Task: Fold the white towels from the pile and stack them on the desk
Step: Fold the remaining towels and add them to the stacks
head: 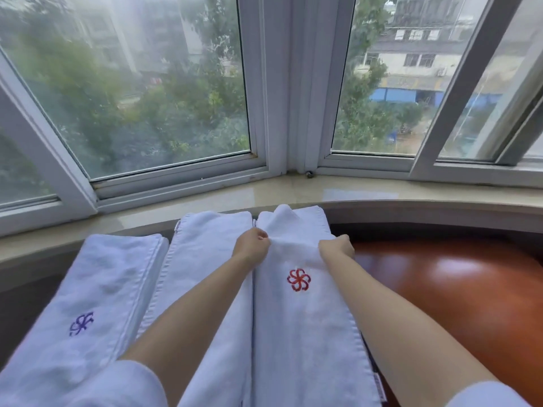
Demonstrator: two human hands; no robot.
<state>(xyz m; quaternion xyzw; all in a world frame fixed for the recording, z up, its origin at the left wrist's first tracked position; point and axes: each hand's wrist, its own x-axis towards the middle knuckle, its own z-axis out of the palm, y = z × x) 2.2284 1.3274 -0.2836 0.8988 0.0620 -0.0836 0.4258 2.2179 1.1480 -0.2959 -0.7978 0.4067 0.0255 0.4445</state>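
Towel pinched at both edges

Towel [305,312] with the red emblem lies on the counter [458,289], long axis running away from the person. Left hand [252,245] and right hand [338,246] each pinch a side edge beyond the emblem, equally near. Two more towels [97,289] lie left.

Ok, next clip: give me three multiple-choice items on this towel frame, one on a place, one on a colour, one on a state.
1. Where does the towel with the red emblem lie?
A. rightmost of the three
B. leftmost
C. on the windowsill

2. What colour is the emblem on the leftmost towel?
A. green
B. purple
C. black

3. What are the hands doing?
A. resting flat on the desk
B. hanging idle
C. both pinching the red-emblem towel

Answers: 1 A, bare desk lies to its right; 2 B, purple stitching; 3 C, left hand and right hand curl into its cloth.
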